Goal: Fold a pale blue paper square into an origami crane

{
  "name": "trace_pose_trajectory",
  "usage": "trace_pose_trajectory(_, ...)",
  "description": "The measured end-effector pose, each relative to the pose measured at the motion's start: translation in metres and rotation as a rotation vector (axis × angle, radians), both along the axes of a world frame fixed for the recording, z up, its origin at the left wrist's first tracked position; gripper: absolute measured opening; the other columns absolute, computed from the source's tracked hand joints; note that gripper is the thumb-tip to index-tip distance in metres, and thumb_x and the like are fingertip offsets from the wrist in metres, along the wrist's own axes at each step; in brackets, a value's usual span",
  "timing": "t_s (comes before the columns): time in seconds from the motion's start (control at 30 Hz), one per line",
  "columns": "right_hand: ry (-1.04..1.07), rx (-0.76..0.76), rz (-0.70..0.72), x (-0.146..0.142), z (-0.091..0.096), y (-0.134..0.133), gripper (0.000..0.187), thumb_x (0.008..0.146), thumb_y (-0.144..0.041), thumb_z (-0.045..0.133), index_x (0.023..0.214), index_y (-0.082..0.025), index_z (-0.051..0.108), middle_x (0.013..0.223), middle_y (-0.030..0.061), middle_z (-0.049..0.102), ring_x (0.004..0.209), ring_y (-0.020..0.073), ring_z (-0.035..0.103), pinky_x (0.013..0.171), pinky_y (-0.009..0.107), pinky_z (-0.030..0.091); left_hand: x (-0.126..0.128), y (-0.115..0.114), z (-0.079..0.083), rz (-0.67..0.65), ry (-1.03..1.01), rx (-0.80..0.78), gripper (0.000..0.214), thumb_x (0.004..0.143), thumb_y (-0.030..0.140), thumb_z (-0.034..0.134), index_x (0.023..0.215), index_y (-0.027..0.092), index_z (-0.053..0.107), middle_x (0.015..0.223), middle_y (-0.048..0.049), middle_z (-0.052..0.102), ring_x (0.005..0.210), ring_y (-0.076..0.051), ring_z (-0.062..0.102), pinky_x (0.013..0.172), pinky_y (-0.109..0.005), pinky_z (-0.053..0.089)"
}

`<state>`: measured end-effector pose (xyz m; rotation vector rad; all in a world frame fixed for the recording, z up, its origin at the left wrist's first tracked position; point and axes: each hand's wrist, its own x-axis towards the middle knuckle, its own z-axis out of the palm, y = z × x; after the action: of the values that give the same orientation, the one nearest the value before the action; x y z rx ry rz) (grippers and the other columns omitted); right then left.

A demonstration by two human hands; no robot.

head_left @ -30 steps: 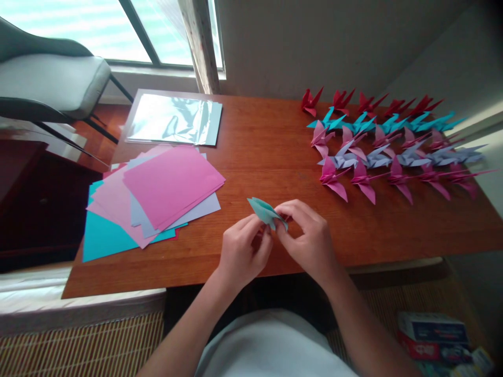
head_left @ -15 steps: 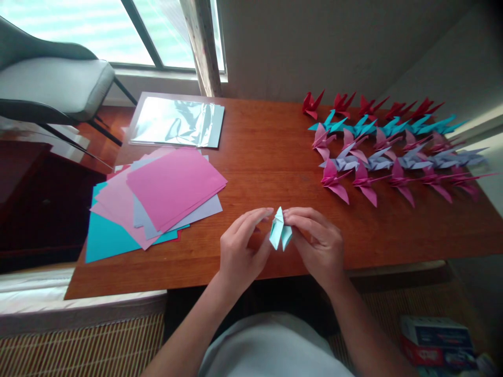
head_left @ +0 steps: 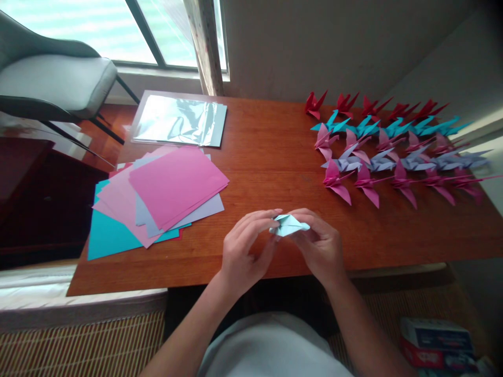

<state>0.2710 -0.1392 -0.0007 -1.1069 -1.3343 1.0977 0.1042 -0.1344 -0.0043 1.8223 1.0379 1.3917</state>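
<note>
A small piece of pale blue-green folded paper (head_left: 290, 225) is held in the air above the table's front edge. My left hand (head_left: 248, 248) pinches its left end between thumb and fingers. At its right side, my right hand (head_left: 323, 243) grips it too, its fingers partly behind the paper. The piece lies sideways, with a creased flat face towards me and a narrow tip pointing right. My fingers hide its far side.
Loose coloured sheets (head_left: 178, 188) overlap on the table's left. Behind them lies a glossy clear packet of paper (head_left: 178, 121). Rows of folded paper cranes (head_left: 369, 183) stand on the right of the wooden table (head_left: 259, 157). A chair (head_left: 58, 84) is at the far left.
The folded paper has turned from upright, with two points hanging down, to lying sideways. My left fingers have closed on its left end. The view has shifted slightly.
</note>
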Motion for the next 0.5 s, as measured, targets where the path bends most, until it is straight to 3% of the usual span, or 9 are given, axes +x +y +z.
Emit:
trace_pose_trajectory(0.2, 0.053, -0.043, 0.010, -0.0014, 0.0017, 0.0001, 0.013, 0.089, -0.020, 0.072, 0.097, -0.030, 0.076, 0.095, -0.0019, 0.071, 0.092, 0.0138, 0.066, 0.084, 0.026, 0.054, 0.0005, -0.0021, -0.0026, 0.034, -0.051, -0.052, 0.034, 0.083, 0.004, 0.070, 0.111, 0.022, 0.060, 0.114, -0.0075, 0.074, 0.105, -0.019, 0.072, 0.094, -0.033, 0.057)
trace_pose_trajectory(0.5, 0.045, -0.089, 0.017, -0.0025, -0.0005, -0.0017, 0.008, 0.090, -0.023, 0.072, 0.096, -0.028, 0.074, 0.095, -0.0010, 0.069, 0.090, 0.0149, 0.065, 0.082, 0.028, 0.053, -0.0005, -0.0003, 0.0008, 0.042, -0.004, -0.028, 0.020, 0.085, 0.004, 0.069, 0.097, 0.019, 0.069, 0.102, -0.0059, 0.072, 0.094, -0.016, 0.070, 0.086, -0.028, 0.056)
